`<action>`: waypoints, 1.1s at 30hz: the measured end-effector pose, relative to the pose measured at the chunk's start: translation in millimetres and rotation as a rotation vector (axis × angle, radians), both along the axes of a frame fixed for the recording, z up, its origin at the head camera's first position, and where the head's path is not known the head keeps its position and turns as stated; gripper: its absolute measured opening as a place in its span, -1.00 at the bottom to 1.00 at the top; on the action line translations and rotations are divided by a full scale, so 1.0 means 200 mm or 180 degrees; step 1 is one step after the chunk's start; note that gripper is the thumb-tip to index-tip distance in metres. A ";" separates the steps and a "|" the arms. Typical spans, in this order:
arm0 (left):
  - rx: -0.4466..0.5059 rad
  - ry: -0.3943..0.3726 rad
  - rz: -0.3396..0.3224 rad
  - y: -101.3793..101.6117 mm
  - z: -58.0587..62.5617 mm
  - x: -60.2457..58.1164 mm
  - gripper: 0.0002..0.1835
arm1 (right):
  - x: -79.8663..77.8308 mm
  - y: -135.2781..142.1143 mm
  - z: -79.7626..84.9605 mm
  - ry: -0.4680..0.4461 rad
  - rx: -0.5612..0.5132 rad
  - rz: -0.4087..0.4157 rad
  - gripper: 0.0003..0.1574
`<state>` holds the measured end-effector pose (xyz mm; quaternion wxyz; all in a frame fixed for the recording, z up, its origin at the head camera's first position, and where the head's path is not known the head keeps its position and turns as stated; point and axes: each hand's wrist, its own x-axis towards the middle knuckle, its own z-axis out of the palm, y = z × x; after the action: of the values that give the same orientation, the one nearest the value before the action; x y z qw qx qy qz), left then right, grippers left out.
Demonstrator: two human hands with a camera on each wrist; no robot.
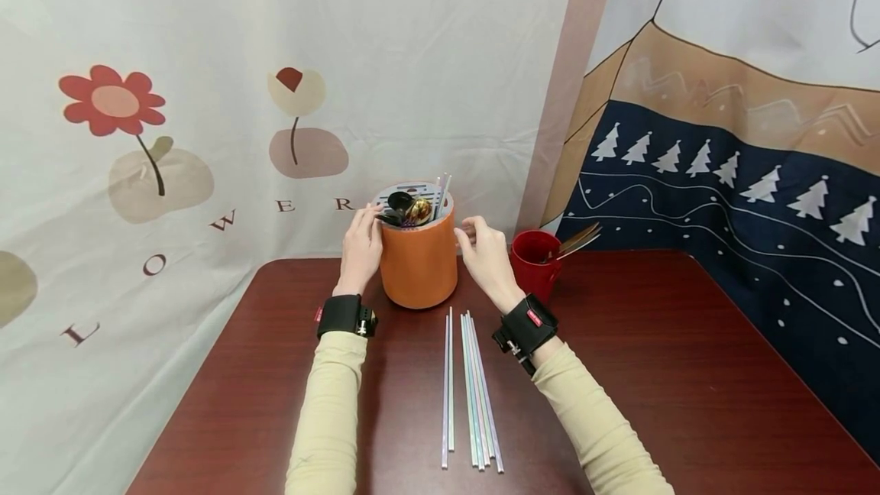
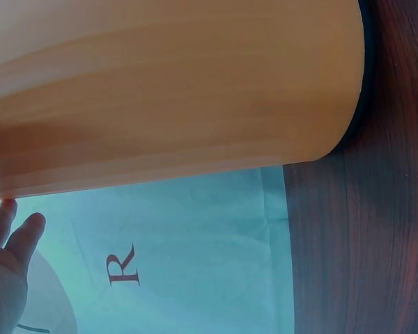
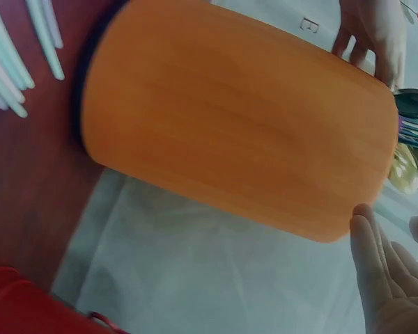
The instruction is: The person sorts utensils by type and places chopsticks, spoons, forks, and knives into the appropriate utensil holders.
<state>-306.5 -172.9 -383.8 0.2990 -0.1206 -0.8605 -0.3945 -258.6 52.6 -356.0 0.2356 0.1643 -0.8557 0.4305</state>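
An orange cylindrical utensil holder (image 1: 419,273) stands upright at the back of the table. Black spoons (image 1: 400,201), a gold spoon (image 1: 419,211) and thin pale sticks (image 1: 443,195) rise from its slotted top. My left hand (image 1: 360,244) rests at the holder's left side, its fingertips right at the upper rim. On the opposite side, my right hand (image 1: 486,257) has loosely bent fingers close to the rim, holding nothing. In the right wrist view, its fingertips (image 3: 362,212) overlap the holder's edge. Pale iridescent chopsticks (image 1: 476,396) lie lengthwise in front, with two more chopsticks (image 1: 447,388) just left of them.
A red mug (image 1: 529,250) with brown and silver utensils (image 1: 580,241) leaning in it stands just right of the right hand. Printed cloth (image 1: 440,59) hangs behind the dark red wooden table (image 1: 653,373), and a navy tree-patterned cloth (image 1: 756,250) borders its right side.
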 end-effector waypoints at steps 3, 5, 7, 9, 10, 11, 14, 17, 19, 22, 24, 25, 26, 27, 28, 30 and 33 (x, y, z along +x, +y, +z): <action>-0.0007 0.0008 -0.0006 0.00 0.00 0.00 -0.62 | 0.02 0.01 -0.06 -0.0170 0.0033 0.0020 -0.66; -0.0014 0.0010 -0.0016 0.00 0.00 0.00 -0.62 | 0.04 0.02 -0.10 -0.0259 0.0072 0.0006 -0.66; -0.0010 0.0012 -0.0021 0.00 0.00 0.00 -0.63 | 0.06 0.03 -0.13 -0.0327 0.0125 -0.0016 -0.68; 0.0002 0.0020 -0.0026 -0.01 0.00 0.00 -0.63 | 0.08 0.03 -0.17 -0.0388 0.0211 -0.0069 -0.70; 0.0002 0.0022 -0.0027 -0.01 0.00 0.00 -0.63 | 0.09 0.03 -0.19 -0.0419 0.0247 -0.0099 -0.72; 0.0009 0.0024 -0.0027 -0.01 0.00 0.00 -0.63 | 0.10 0.03 -0.20 -0.0446 0.0280 -0.0126 -0.73; 0.0010 0.0036 -0.0033 -0.01 0.00 -0.01 -0.63 | 0.13 0.04 -0.26 -0.0578 0.0420 -0.0198 -0.78; 0.0016 0.0060 -0.0040 -0.02 0.00 -0.01 -0.63 | 0.17 0.04 -0.30 -0.0871 0.0678 -0.0247 -0.82; 0.0016 0.0081 -0.0040 -0.02 0.00 -0.01 -0.63 | 0.20 0.05 -0.31 -0.1141 0.0938 -0.0258 -0.86; 0.0019 0.0095 -0.0034 -0.02 0.00 -0.01 -0.64 | 0.24 0.06 -0.33 -0.1555 0.1329 -0.0202 -0.77; 0.0019 0.0090 -0.0030 -0.02 0.00 -0.01 -0.64 | 0.27 0.07 -0.34 -0.1760 0.1521 -0.0130 -0.66; 0.0019 0.0086 -0.0028 -0.02 0.00 -0.01 -0.64 | 0.28 0.07 -0.35 -0.1835 0.1592 -0.0086 -0.61; 0.0019 0.0083 -0.0025 -0.02 0.00 -0.01 -0.64 | 0.29 0.08 -0.36 -0.1904 0.1631 -0.0041 -0.58; 0.0016 0.0078 -0.0018 -0.01 0.00 -0.01 -0.64 | 0.30 0.08 -0.37 -0.1979 0.1644 -0.0004 -0.57; 0.0016 0.0075 -0.0016 -0.01 0.00 -0.01 -0.64 | 0.31 0.09 -0.39 -0.2037 0.1645 0.0024 -0.58; 0.0010 0.0067 -0.0012 -0.01 0.00 -0.01 -0.63 | 0.32 0.09 -0.42 -0.2113 0.1618 0.0106 -0.60; 0.0007 0.0056 -0.0019 -0.01 0.00 0.00 -0.63 | 0.33 0.10 -0.45 -0.2144 0.1566 0.0184 -0.61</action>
<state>-307.2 -174.3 -383.4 0.3055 -0.1263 -0.8570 -0.3953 -193.2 72.5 -446.5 -0.1158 0.0896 -0.9573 0.2493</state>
